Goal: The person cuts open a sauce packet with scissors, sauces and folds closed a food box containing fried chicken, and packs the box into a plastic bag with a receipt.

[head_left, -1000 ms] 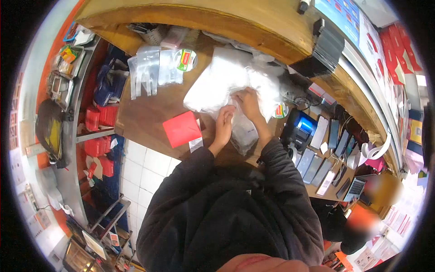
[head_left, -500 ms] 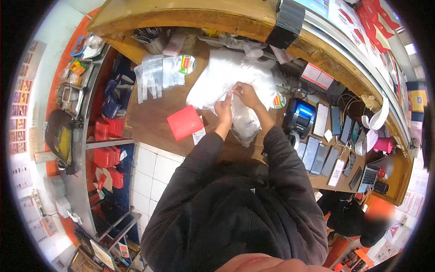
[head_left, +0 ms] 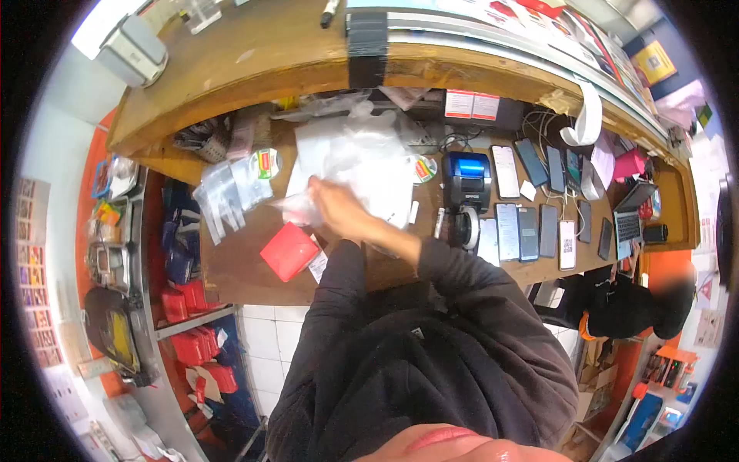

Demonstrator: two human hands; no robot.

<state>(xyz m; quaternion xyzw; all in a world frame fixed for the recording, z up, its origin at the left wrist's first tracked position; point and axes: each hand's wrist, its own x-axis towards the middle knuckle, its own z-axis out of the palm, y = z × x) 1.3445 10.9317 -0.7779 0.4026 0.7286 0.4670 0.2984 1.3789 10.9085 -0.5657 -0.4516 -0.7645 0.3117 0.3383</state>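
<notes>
My right hand point(head_left: 339, 209) reaches across to the left over the work counter, its fingers bent in and a little smeared by motion. A crumpled clear plastic bag point(head_left: 296, 208) shows at the left of these fingers. Behind the right hand and wrist, my left hand is mostly hidden; only its dark sleeve point(head_left: 345, 262) shows plainly. Under and beyond the hands lies a pile of clear plastic sheets or bags point(head_left: 385, 165). A red square packet point(head_left: 289, 252) rests just nearer to me, with a white printed slip point(head_left: 318, 266) partly under it.
Flat clear pouches point(head_left: 223, 196) and a tape roll point(head_left: 267, 163) lie at the left; another tape roll point(head_left: 424, 169) sits right of the pile. A printer point(head_left: 467, 181), several phones point(head_left: 527, 231) and a laptop point(head_left: 630, 219) stand further right. A wooden shelf edge point(head_left: 269, 73) overhangs the counter. Another person point(head_left: 623, 300) is at the right.
The view has turned to the right. My hands have left their side-by-side pinch on the bag's neck, and my right hand has crossed over the left, with the bag now at the left.
</notes>
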